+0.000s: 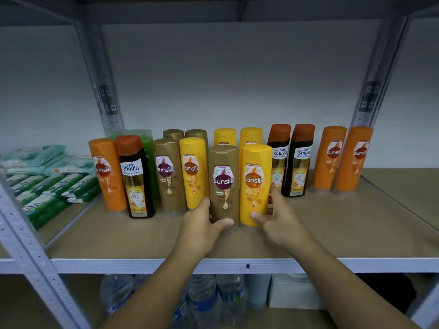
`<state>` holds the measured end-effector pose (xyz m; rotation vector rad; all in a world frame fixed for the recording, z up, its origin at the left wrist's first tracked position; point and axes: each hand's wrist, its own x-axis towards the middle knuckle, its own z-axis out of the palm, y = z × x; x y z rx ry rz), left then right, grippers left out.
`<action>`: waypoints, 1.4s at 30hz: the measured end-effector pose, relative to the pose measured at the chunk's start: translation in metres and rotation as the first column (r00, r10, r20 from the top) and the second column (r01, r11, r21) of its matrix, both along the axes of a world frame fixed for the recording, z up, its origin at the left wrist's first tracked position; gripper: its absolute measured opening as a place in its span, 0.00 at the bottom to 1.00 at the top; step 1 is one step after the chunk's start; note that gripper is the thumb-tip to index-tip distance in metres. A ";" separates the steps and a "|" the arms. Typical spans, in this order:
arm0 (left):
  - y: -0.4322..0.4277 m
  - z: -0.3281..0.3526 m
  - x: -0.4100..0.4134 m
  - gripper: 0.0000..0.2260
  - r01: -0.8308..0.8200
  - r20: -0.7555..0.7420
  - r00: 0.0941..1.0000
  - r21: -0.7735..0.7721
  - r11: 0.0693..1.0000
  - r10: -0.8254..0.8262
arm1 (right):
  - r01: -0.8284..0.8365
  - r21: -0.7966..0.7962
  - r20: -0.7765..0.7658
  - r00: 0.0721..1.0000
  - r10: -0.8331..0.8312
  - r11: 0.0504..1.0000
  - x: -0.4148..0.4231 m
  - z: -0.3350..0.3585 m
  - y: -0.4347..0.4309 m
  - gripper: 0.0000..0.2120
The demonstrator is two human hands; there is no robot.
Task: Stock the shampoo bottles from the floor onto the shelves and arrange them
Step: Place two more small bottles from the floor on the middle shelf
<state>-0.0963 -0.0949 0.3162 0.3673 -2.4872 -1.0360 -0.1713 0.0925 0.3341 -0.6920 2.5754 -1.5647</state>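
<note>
Left hand: fingers curled round upright gold-brown plastic Sunsilk bottle. Right hand: grips yellow plastic Sunsilk bottle just beside it. Both stand ahead of the bottle rows on beige shelf board; bare board reaches white front edge.

One head camera is looking forward and slightly down, squarely facing the shelf from close by, near enough that the left hand and right hand are reaching the bottles mid-frame. Its wide lens is bowing the uprights outward. Both forearms are entering from the bottom edge.
</note>
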 end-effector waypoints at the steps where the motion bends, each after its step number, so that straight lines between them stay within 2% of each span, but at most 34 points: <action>1: 0.000 -0.002 -0.004 0.18 -0.012 -0.012 1.000 0.005 1.000 0.012 | -0.005 0.028 0.012 1.000 0.004 1.000 -0.002 -0.003 0.000 0.33; 5: 0.000 -0.010 -0.017 0.17 -0.036 -0.074 0.997 -0.004 0.999 0.036 | 0.016 0.117 0.019 1.000 -0.019 0.993 -0.007 -0.013 0.000 0.35; 12: 0.008 -0.021 -0.032 0.20 -0.065 -0.145 0.987 0.011 0.998 0.066 | 0.118 0.078 -0.018 0.993 -0.117 0.990 -0.024 -0.023 -0.005 0.29; 19: 0.009 -0.025 -0.043 0.19 -0.126 -0.176 0.977 -0.010 0.992 0.122 | 0.100 0.037 -0.031 0.995 -0.099 0.994 -0.036 -0.030 -0.008 0.28; 28: 0.009 -0.025 -0.046 0.18 -0.147 -0.155 0.979 -0.094 0.985 0.132 | 0.077 0.091 -0.119 0.991 -0.066 0.993 -0.036 -0.033 -0.009 0.28; 31: 0.009 -0.026 -0.040 0.18 -0.143 -0.126 0.984 -0.136 0.980 0.126 | 0.100 0.171 -0.153 0.985 -0.074 0.980 -0.031 -0.032 -0.007 0.32; 35: 0.009 -0.025 -0.026 0.23 -0.108 -0.046 0.994 -0.201 0.974 0.101 | 0.099 0.334 -0.150 0.987 -0.051 0.937 -0.020 -0.030 -0.003 0.36; 37: 0.010 -0.023 -0.016 0.25 -0.063 0.028 0.997 -0.247 0.967 0.072 | 0.088 0.413 -0.167 0.986 -0.020 0.906 -0.012 -0.032 0.001 0.34; 40: 0.016 -0.022 0.001 0.15 0.023 0.146 0.989 -0.315 0.949 0.024 | 0.096 0.519 -0.230 0.973 0.031 0.849 0.003 -0.035 0.009 0.28; 42: 0.020 -0.022 0.011 0.14 0.082 0.178 0.984 -0.360 0.930 -0.018 | 0.098 0.595 -0.281 0.955 0.093 0.798 0.015 -0.035 0.013 0.23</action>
